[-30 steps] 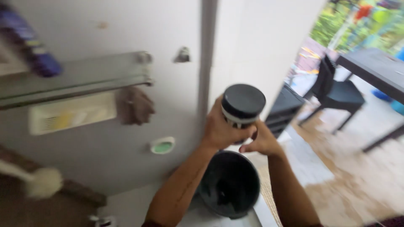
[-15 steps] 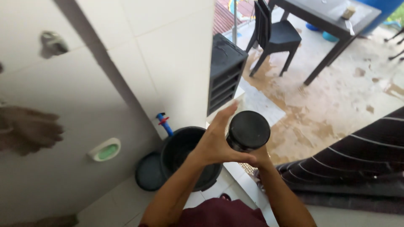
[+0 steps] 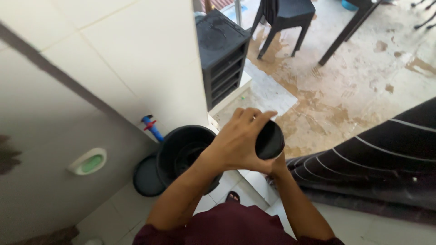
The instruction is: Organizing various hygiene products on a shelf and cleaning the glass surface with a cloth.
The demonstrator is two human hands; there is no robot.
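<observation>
Black-lidded jar (image 3: 269,139) between two hands, left hand (image 3: 236,144), right hand (image 3: 278,164); one black bucket (image 3: 181,152).

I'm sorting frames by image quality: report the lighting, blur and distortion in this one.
Head view: daylight brightens the stained patio floor, while the tiled corner around the black bucket is dimmer; wide-angle lens bends the wall lines; left hand and the dark-lidded jar are reasonably sharp, frame edges are softer; no strong glare.
</observation>
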